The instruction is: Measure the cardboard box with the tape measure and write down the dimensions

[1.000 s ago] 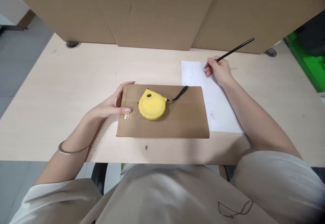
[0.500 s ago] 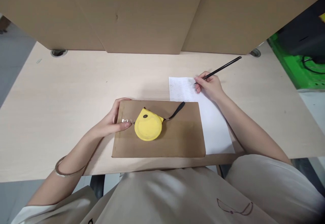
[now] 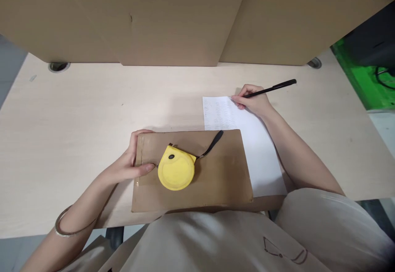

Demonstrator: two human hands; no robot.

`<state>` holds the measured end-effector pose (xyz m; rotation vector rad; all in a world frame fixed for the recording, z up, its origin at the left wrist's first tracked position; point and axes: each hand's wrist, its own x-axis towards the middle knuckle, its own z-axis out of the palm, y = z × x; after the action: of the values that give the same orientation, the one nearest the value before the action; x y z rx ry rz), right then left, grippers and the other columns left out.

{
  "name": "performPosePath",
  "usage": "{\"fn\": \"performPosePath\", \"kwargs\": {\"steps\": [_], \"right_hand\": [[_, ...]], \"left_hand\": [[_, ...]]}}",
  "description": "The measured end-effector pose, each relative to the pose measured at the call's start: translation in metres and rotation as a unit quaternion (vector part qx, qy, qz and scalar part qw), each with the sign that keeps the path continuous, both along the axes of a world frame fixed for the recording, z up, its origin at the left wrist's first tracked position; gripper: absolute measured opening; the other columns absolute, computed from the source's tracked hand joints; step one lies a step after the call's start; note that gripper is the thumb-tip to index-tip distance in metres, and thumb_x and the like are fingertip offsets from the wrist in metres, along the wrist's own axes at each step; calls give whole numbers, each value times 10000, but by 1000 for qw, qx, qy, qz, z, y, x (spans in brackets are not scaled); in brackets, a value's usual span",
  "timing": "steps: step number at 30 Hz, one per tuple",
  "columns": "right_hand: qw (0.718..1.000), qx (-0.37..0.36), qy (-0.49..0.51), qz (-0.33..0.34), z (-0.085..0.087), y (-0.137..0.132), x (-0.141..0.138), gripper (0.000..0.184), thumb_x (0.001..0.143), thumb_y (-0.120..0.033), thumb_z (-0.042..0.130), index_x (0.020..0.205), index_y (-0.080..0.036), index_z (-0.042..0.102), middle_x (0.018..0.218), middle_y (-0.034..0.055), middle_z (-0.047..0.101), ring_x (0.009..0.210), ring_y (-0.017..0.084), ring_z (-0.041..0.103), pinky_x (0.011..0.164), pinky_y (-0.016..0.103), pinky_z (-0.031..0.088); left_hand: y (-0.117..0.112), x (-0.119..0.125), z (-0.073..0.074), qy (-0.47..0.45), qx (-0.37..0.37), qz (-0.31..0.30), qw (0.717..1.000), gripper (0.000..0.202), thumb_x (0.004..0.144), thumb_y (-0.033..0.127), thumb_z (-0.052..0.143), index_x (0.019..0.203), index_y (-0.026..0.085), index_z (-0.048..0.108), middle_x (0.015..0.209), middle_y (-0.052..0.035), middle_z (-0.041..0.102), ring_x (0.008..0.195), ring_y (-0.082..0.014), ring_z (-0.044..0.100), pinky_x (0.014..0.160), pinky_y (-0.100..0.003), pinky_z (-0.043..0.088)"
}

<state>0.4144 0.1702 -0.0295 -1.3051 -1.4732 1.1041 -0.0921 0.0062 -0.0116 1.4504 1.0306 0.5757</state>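
My left hand point(image 3: 131, 161) is closed on the left end of a flat brown cardboard box point(image 3: 222, 181), its thumb on top and the other fingers around the far corner. On the box lies a yellow tape measure point(image 3: 176, 173) with a black button and a black wrist strap point(image 3: 214, 143). A black pen point(image 3: 277, 87) is pinched in my right hand point(image 3: 254, 99), which rests at the upper right of a white sheet of paper point(image 3: 262, 152). Rows of small writing or print cover the sheet's upper left part. The box covers the paper's lower left; the pen tip is hidden by my fingers.
Large brown cardboard panels point(image 3: 173, 25) stand along the back of the pale wooden desk point(image 3: 77, 119). Cable holes are set in the desk at the back left point(image 3: 58, 67) and back right point(image 3: 314, 63). A green surface with dark items point(image 3: 376, 87) lies to the right.
The box, with the tape measure on it and my left hand at its end, has come closer to my body. The pen lies flatter in my right hand, its tail lower. The view has shifted slightly.
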Motion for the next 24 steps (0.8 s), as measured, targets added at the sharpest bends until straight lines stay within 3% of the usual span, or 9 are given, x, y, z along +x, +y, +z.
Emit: {"fn": "performPosePath", "kwargs": {"steps": [8, 15, 24], "right_hand": [[999, -15, -38, -4, 5, -1, -3, 604, 799, -257, 1193, 650, -234, 608, 573, 5, 650, 484, 93, 542, 502, 251, 451], [999, -11, -36, -5, 4, 0, -2, 635, 766, -342, 1215, 629, -249, 602, 562, -5, 652, 465, 99, 538, 460, 252, 455], [999, -24, -36, -11, 2, 2, 2, 671, 799, -313, 1194, 610, -253, 553, 560, -7, 641, 454, 93, 524, 446, 261, 431]], "left_hand": [[-1, 0, 1, 6, 18, -9, 1000, 919, 955, 538, 1017, 1708, 439, 499, 1753, -140, 575, 1432, -411, 724, 1122, -548, 702], [1, 2, 6, 5, 16, -11, 1000, 910, 952, 544, 1020, 1698, 446, 509, 1761, -148, 577, 1520, -462, 696, 1180, -619, 693], [3, 4, 7, -2, 14, -8, 1000, 939, 943, 534, 1037, 1711, 398, 514, 1776, -160, 584, 1513, -430, 700, 1168, -539, 709]]}}
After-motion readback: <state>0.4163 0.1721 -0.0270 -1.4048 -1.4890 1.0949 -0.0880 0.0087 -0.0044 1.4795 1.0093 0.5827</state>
